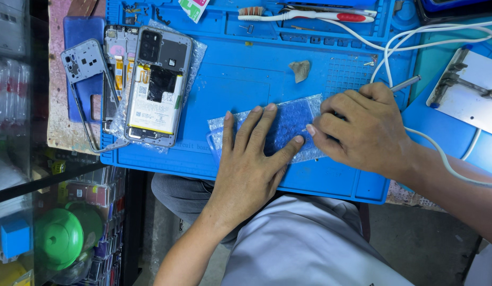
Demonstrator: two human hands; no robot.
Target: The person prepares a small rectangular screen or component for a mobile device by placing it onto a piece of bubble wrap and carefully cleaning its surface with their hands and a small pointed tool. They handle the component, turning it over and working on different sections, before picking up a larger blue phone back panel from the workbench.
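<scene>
Blue mat (246, 85) spread over the bench, ridged trays along its far edge. On its left side, opened phone (158, 79) lying back-up on bubble wrap, battery and boards showing; just beside it, a grey frame (82, 63) hanging partly over the mat's edge. White cable (415, 39) looping across the right, running past a metal plate (476, 90) at the right edge. Toothbrush (309, 16) lying in the far tray. Small grey scrap (300, 70) alone near the mat's middle.

Near the front edge, bubble pouch (288, 127) with something blue inside, lying flat between both hands. Left hand (251, 164) pressed palm-down on the pouch's left part, fingers spread and straight, thumb stretched toward the right hand. Right hand (362, 130) curled over the pouch's right end, thumb tip touching the wrap, fingers closed around a thin metal tool (405, 82) poking out past the knuckles. Tool tip hidden under the hand.
</scene>
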